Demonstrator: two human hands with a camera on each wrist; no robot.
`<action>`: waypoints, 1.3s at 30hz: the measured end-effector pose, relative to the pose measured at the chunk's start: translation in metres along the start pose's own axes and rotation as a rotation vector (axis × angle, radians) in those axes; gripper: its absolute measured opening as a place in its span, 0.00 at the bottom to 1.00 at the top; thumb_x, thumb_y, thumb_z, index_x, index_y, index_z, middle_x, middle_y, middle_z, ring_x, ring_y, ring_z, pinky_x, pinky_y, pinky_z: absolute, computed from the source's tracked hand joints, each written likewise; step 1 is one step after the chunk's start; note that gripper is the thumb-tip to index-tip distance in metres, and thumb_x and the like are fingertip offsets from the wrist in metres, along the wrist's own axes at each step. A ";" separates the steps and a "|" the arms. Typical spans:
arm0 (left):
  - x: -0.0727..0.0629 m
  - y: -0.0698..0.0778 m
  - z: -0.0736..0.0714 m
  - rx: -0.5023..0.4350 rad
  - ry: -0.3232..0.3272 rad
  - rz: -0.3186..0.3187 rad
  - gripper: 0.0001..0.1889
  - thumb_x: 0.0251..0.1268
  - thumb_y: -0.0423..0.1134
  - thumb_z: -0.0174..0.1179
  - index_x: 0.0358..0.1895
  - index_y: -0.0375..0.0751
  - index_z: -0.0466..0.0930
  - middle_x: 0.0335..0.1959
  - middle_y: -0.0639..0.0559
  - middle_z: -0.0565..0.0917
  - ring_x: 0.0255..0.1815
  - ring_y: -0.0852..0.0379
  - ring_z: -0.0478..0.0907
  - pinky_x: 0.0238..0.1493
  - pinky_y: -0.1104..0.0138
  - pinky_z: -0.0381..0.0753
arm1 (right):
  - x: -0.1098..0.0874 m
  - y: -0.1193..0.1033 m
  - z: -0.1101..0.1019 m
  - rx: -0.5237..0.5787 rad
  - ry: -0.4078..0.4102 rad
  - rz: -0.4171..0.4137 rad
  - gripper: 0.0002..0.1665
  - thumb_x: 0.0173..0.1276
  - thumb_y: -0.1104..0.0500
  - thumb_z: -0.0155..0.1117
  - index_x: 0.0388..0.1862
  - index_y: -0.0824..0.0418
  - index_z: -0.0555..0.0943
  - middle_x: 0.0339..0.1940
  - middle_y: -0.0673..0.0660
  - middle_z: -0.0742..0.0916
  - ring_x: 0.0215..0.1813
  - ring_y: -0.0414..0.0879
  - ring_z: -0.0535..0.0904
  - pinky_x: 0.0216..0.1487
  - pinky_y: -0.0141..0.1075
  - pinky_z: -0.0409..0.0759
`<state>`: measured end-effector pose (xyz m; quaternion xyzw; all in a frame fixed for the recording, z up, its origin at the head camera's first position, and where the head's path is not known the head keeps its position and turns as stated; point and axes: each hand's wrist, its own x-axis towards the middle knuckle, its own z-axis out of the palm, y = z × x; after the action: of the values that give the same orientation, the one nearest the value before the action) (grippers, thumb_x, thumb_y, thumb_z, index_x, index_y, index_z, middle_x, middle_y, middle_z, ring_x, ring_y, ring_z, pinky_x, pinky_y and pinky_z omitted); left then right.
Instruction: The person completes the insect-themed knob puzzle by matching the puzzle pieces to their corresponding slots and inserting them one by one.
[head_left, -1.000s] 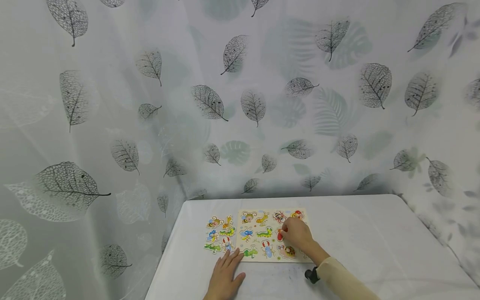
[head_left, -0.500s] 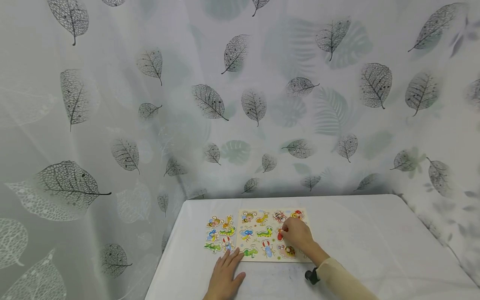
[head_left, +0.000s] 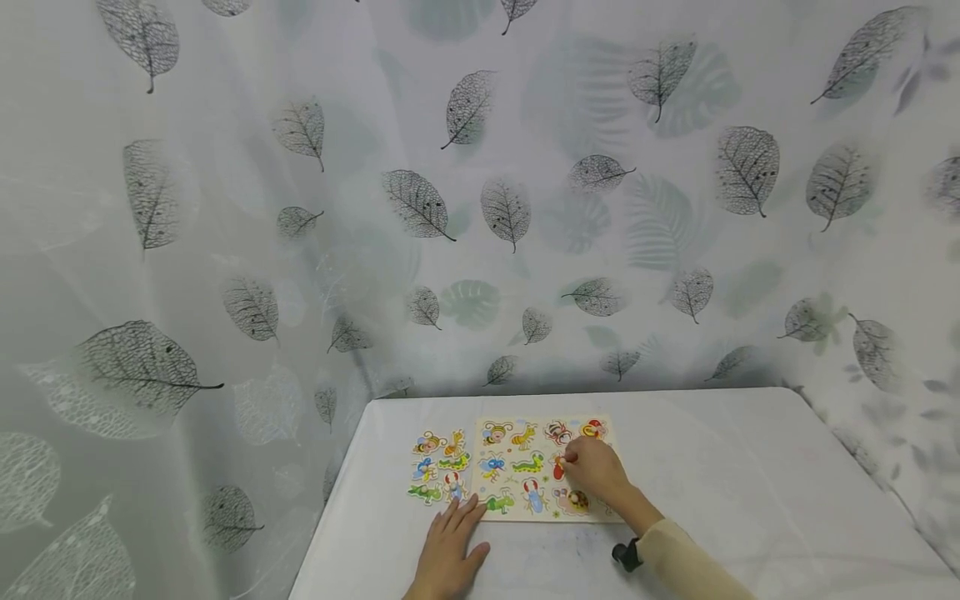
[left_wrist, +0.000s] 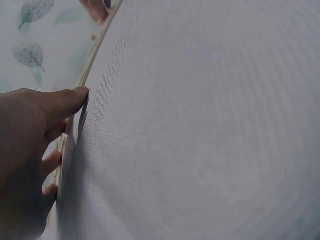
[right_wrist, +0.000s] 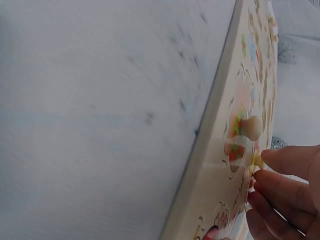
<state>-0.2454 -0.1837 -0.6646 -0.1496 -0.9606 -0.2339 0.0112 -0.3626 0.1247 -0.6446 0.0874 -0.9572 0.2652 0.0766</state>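
Observation:
A wooden insect peg-puzzle board [head_left: 517, 515] lies on the white table, with several bug pictures on it. In the head view my right hand [head_left: 600, 473] is over its right half, beside a red insect [head_left: 558, 468]. The right wrist view has the thumb and index finger of that hand [right_wrist: 290, 185] pinching a small yellowish knob [right_wrist: 258, 160] of a puzzle piece; its picture is mostly hidden. Nearer stands the snail piece [right_wrist: 236, 135] with a round wooden knob [right_wrist: 252, 128]. My left hand [head_left: 450, 550] rests with straight fingers on the table, fingertips at the board's lower left corner.
Left of the board lie several loose insect pieces [head_left: 439, 467], close together. A leaf-patterned curtain [head_left: 510, 250] hangs behind and beside the table [head_left: 735, 467]. A black object [head_left: 628, 554] is at the right wrist.
The view shifts very slightly. Both hands stay nearly in place, with the right hand still over the red insect's spot.

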 end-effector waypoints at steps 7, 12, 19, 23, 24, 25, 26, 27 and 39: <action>0.000 -0.001 0.005 -0.006 0.056 0.041 0.30 0.69 0.50 0.66 0.73 0.51 0.74 0.78 0.50 0.71 0.79 0.34 0.61 0.75 0.31 0.57 | -0.028 0.001 0.000 0.005 -0.028 -0.030 0.20 0.75 0.58 0.66 0.62 0.63 0.83 0.61 0.59 0.87 0.59 0.55 0.85 0.60 0.53 0.85; 0.000 -0.004 0.005 -0.003 0.050 0.042 0.31 0.70 0.49 0.66 0.74 0.51 0.73 0.79 0.50 0.70 0.80 0.35 0.60 0.76 0.31 0.56 | -0.039 0.005 0.002 -0.013 -0.070 -0.112 0.28 0.78 0.58 0.62 0.72 0.68 0.73 0.71 0.65 0.79 0.69 0.60 0.78 0.69 0.55 0.78; 0.002 0.001 -0.001 0.018 0.054 0.071 0.31 0.69 0.48 0.66 0.73 0.48 0.74 0.78 0.47 0.71 0.80 0.34 0.61 0.76 0.32 0.58 | -0.043 0.013 -0.003 0.064 -0.047 -0.105 0.27 0.78 0.57 0.64 0.71 0.64 0.75 0.74 0.62 0.78 0.72 0.60 0.77 0.70 0.56 0.77; 0.004 0.002 -0.006 0.015 0.022 0.070 0.30 0.70 0.49 0.65 0.73 0.47 0.74 0.78 0.46 0.71 0.79 0.33 0.61 0.76 0.33 0.59 | -0.048 0.016 -0.010 0.177 -0.026 -0.060 0.25 0.79 0.57 0.63 0.70 0.63 0.77 0.71 0.61 0.80 0.69 0.60 0.79 0.68 0.58 0.78; 0.005 0.001 -0.007 0.007 0.018 0.072 0.30 0.70 0.49 0.65 0.73 0.46 0.74 0.78 0.46 0.71 0.79 0.32 0.61 0.76 0.33 0.59 | -0.049 0.017 -0.013 0.219 -0.008 -0.029 0.23 0.79 0.57 0.64 0.69 0.62 0.78 0.69 0.61 0.82 0.67 0.60 0.80 0.66 0.58 0.80; 0.007 0.000 -0.007 0.009 0.028 0.086 0.29 0.71 0.50 0.64 0.72 0.46 0.75 0.77 0.45 0.72 0.78 0.31 0.62 0.75 0.33 0.61 | -0.051 0.019 -0.015 0.254 0.017 0.000 0.22 0.79 0.57 0.64 0.67 0.61 0.79 0.67 0.60 0.83 0.67 0.60 0.81 0.66 0.58 0.80; 0.007 0.001 -0.008 -0.006 0.027 0.095 0.29 0.71 0.50 0.64 0.72 0.45 0.75 0.76 0.44 0.72 0.77 0.30 0.63 0.74 0.32 0.61 | -0.053 0.020 -0.018 0.283 0.050 0.032 0.20 0.78 0.57 0.64 0.66 0.60 0.81 0.65 0.61 0.84 0.66 0.61 0.81 0.65 0.59 0.80; 0.008 0.001 -0.010 -0.026 0.028 0.106 0.29 0.72 0.50 0.64 0.72 0.43 0.75 0.76 0.43 0.73 0.77 0.29 0.63 0.73 0.31 0.62 | -0.055 0.023 -0.020 0.296 0.081 0.061 0.19 0.77 0.57 0.65 0.64 0.59 0.82 0.63 0.61 0.85 0.65 0.62 0.82 0.63 0.59 0.81; 0.008 -0.001 -0.016 -0.060 0.013 0.098 0.28 0.73 0.51 0.63 0.70 0.42 0.77 0.75 0.43 0.73 0.77 0.31 0.64 0.74 0.34 0.61 | -0.089 0.053 -0.046 -0.018 -0.041 -0.001 0.56 0.61 0.36 0.77 0.73 0.75 0.71 0.76 0.72 0.73 0.76 0.70 0.67 0.74 0.64 0.68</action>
<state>-0.2539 -0.1892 -0.6502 -0.1950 -0.9446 -0.2629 0.0240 -0.2822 0.2047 -0.6495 0.0926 -0.9608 0.2547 0.0581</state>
